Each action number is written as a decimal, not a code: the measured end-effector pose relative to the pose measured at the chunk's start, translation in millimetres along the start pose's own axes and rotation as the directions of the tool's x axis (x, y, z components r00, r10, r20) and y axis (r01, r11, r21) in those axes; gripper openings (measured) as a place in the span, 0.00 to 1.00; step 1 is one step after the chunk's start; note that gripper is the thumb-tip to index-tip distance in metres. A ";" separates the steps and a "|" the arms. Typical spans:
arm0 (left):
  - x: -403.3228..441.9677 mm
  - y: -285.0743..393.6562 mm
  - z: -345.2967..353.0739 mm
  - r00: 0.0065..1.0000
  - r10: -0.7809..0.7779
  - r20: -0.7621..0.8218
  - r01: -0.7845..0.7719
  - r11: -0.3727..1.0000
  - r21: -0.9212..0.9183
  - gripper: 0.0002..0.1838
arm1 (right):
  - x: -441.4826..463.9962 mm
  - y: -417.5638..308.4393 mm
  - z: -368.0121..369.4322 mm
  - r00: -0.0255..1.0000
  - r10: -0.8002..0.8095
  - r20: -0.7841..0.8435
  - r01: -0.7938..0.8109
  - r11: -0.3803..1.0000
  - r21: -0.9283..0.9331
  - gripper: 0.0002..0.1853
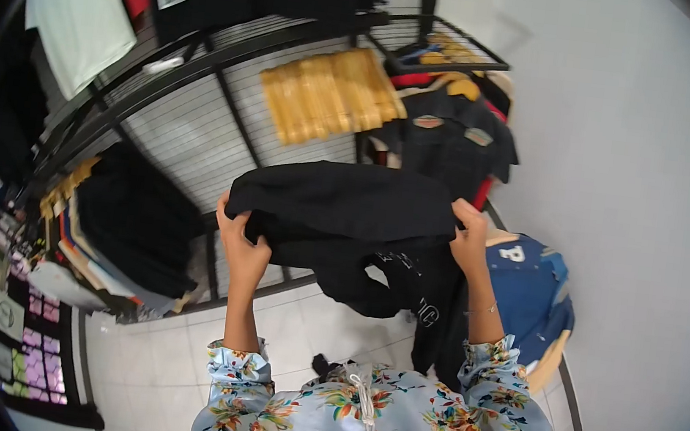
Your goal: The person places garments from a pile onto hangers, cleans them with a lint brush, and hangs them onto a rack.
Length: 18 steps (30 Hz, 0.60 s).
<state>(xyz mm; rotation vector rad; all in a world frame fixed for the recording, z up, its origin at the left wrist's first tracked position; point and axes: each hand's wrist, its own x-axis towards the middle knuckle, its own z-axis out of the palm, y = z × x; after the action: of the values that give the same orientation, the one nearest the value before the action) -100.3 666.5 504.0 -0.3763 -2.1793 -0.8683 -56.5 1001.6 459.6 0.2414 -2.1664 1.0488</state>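
I hold a black garment (346,203) stretched out in front of me, its upper part folded over. Pale lettering and a round outlined mark show on its lower right part, which hangs towards the floor. Whether it is a top or trousers I cannot tell. My left hand (241,242) grips the left end, thumb in front. At the right end, my right hand (468,229) pinches the edge between thumb and fingers.
Ahead stands a black metal rack (229,109) with a row of wooden hangers (333,95). A dark denim jacket (452,138) hangs right of them. Black clothes (136,217) hang at left. A blue jacket (520,282) hangs near the white wall (627,205).
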 end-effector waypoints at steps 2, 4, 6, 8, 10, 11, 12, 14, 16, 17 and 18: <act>14.6 -37.5 -31.5 1.000 -0.023 0.020 0.025 0.994 -0.102 0.24 | 13.6 -15.8 44.1 1.000 -0.005 -0.023 0.006 0.997 0.073 0.07; 25.3 -69.5 -58.0 0.998 -0.060 0.012 0.061 0.987 -0.148 0.24 | 27.0 -32.4 85.3 0.998 -0.056 -0.027 0.058 0.994 0.088 0.07; 35.8 -99.2 -86.6 0.996 -0.089 0.030 0.092 0.985 -0.145 0.26 | 32.3 -47.9 122.0 0.991 -0.119 -0.065 0.124 0.988 0.088 0.07; 34.7 -132.7 -113.4 0.992 -0.121 0.045 0.125 0.984 -0.124 0.26 | 38.3 -66.5 148.9 0.992 -0.124 -0.020 0.126 0.985 0.121 0.06; 34.4 -169.1 -136.3 0.973 -0.208 0.103 0.216 0.973 -0.079 0.28 | 46.0 -82.6 172.5 0.990 -0.140 0.010 0.137 0.978 0.154 0.06; 38.4 -182.6 -145.8 0.962 -0.244 0.123 0.253 0.966 -0.059 0.29 | 48.2 -86.9 185.4 0.989 -0.145 0.013 0.141 0.976 0.167 0.06; 42.0 -192.2 -153.9 0.963 -0.245 0.113 0.251 0.967 -0.049 0.29 | 47.8 -89.2 198.4 0.990 -0.134 0.052 0.123 0.976 0.177 0.06; 44.2 -205.7 -166.6 0.954 -0.270 0.127 0.278 0.959 -0.047 0.29 | 49.4 -92.6 224.3 0.984 -0.119 0.135 0.092 0.977 0.191 0.06; 43.9 -220.9 -174.7 0.946 -0.297 0.126 0.305 0.952 -0.043 0.29 | 52.7 -94.7 252.4 0.979 -0.104 0.173 0.064 0.973 0.222 0.05; 43.6 -228.8 -176.7 0.947 -0.296 0.121 0.305 0.951 -0.058 0.29 | 54.3 -93.8 265.5 0.976 -0.080 0.205 0.029 0.970 0.241 0.04; 44.7 -236.5 -176.8 0.949 -0.294 0.116 0.303 0.950 -0.075 0.29 | 57.3 -91.4 277.6 0.970 -0.056 0.236 -0.006 0.966 0.257 0.03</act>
<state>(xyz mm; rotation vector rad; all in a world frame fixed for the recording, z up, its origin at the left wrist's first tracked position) -154.8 372.9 513.3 -0.1372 -2.3354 -1.1398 -201.4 742.4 437.0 0.5404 -2.2285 1.3452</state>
